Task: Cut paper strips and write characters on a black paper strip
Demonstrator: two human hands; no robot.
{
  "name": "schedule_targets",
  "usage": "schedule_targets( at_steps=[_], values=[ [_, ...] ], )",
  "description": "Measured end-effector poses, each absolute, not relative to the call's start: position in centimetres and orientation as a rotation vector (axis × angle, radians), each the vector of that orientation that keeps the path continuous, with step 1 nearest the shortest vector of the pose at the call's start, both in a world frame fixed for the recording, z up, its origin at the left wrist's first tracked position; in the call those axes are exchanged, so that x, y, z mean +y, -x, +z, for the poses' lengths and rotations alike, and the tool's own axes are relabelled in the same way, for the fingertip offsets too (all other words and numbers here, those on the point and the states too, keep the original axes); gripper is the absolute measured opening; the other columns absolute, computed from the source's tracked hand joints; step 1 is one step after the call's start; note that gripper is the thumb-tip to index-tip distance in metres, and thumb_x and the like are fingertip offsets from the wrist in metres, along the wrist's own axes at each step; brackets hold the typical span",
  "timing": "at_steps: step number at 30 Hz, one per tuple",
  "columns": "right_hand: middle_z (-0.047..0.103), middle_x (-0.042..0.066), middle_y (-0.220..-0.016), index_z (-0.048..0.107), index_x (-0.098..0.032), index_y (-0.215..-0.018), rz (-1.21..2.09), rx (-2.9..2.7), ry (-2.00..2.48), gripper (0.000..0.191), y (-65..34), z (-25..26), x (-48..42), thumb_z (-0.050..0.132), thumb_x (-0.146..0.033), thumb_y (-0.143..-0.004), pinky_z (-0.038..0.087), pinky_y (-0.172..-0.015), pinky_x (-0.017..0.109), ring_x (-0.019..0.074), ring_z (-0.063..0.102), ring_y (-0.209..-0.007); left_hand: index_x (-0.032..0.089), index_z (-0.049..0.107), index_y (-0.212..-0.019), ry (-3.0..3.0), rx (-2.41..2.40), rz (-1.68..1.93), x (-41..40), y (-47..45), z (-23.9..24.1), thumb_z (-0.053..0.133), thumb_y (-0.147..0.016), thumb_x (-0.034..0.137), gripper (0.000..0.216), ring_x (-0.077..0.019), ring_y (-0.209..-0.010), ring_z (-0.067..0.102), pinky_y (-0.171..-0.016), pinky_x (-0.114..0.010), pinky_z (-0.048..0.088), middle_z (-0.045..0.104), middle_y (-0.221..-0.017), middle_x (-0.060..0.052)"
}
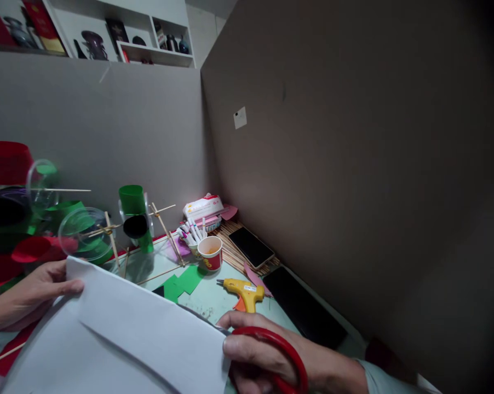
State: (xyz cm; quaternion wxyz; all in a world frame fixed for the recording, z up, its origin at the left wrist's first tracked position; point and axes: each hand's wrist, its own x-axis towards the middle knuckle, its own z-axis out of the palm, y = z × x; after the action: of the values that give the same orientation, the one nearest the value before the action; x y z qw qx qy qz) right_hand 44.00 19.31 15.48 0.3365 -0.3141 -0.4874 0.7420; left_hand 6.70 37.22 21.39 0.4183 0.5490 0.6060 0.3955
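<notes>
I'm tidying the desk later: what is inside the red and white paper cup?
The paper cup shows an orange tint on its inner wall near the bottom. What it is cannot be told. The markers stand in a separate holder behind it, not inside.

Pale green table [214, 298] — glue gun [243, 291], paper cup [210, 253], phone [251, 247] (on a mat), green scraps [182, 283].

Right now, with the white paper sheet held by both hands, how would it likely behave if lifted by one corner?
The white paper sheet would probably flop: it already bends between the left hand and the right hand, which grips red scissors. It looks thin, so likely light and easily creased or torn.
</notes>
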Motion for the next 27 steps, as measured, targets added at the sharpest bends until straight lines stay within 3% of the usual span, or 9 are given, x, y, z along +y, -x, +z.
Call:
schedule_targets(
  at_steps=[5,8,16,18,21,24,27],
  values=[
    [0.062,-0.003,-0.066,0.038,-0.02,-0.127,2.081,-1.233,0.73,0.066,-44.5,14.5,20.5,0.063,-0.067,-0.088,0.036,-0.036,0.013,0.0065,0.045,-0.043,0.023,0.063,-0.069,-1.313,1.426,0.987,36.7,-7.4,21.6,0.094,-0.027,0.019,0.051,-0.0223,-0.053,0.067,-0.049,-0.028,0.056,0.074,-0.067,0.0],
    [0.064,-0.002,-0.07,0.036,-0.019,-0.134,2.111,-1.287,0.738,0.071,-45.0,14.5,20.9,0.06,-0.069,-0.09,0.039,-0.036,0.013,0.0062,0.048,-0.042,0.022,0.065,-0.069,-1.293,1.418,0.964,36.8,-7.6,21.7,0.094,-0.028,0.019,0.051,-0.0235,-0.053,0.068,-0.048,-0.029,0.056,0.074,-0.067,-0.001],
    [0.066,-0.003,-0.066,0.029,-0.022,-0.142,2.168,-1.226,0.647,0.096,-44.6,14.2,21.7,0.068,-0.079,-0.075,0.039,-0.035,0.013,0.0065,0.047,-0.037,0.021,0.065,-0.067,-1.29,1.411,0.942,37.0,-7.7,21.7,0.094,-0.028,0.017,0.049,-0.0238,-0.053,0.069,-0.047,-0.029,0.056,0.074,-0.067,-0.001],
    [0.064,-0.004,-0.063,0.031,-0.022,-0.141,2.152,-1.215,0.699,0.093,-44.4,14.3,21.5,0.069,-0.077,-0.076,0.034,-0.035,0.013,0.0062,0.044,-0.036,0.021,0.065,-0.066,-1.294,1.414,0.94,37.0,-7.7,21.7,0.094,-0.027,0.017,0.049,-0.0233,-0.051,0.068,-0.046,-0.029,0.056,0.075,-0.067,-0.001],
    [0.058,-0.007,-0.057,0.041,-0.021,-0.131,2.073,-1.162,0.794,0.075,-44.0,14.5,20.9,0.07,-0.069,-0.082,0.025,-0.036,0.015,0.0049,0.035,-0.036,0.022,0.065,-0.067,-1.301,1.415,0.935,37.0,-7.6,21.7,0.093,-0.029,0.016,0.048,-0.0234,-0.052,0.068,-0.046,-0.028,0.056,0.075,-0.067,-0.001],
    [0.053,-0.008,-0.054,0.051,-0.018,-0.118,2.003,-1.148,0.802,0.056,-43.6,14.4,20.5,0.069,-0.061,-0.086,0.027,-0.039,0.018,0.0065,0.036,-0.04,0.021,0.067,-0.068,-1.308,1.414,0.917,37.1,-7.5,21.5,0.093,-0.031,0.018,0.045,-0.0229,-0.052,0.067,-0.047,-0.029,0.056,0.074,-0.067,-0.002],
    [0.052,-0.007,-0.052,0.053,-0.016,-0.119,1.955,-1.21,0.809,0.059,-43.6,14.7,20.5,0.068,-0.062,-0.086,0.032,-0.043,0.019,0.0078,0.042,-0.042,0.021,0.067,-0.066,-1.323,1.402,0.906,37.3,-7.4,21.3,0.092,-0.031,0.015,0.043,-0.022,-0.049,0.066,-0.045,-0.029,0.055,0.073,-0.064,-0.001]
  ],
)
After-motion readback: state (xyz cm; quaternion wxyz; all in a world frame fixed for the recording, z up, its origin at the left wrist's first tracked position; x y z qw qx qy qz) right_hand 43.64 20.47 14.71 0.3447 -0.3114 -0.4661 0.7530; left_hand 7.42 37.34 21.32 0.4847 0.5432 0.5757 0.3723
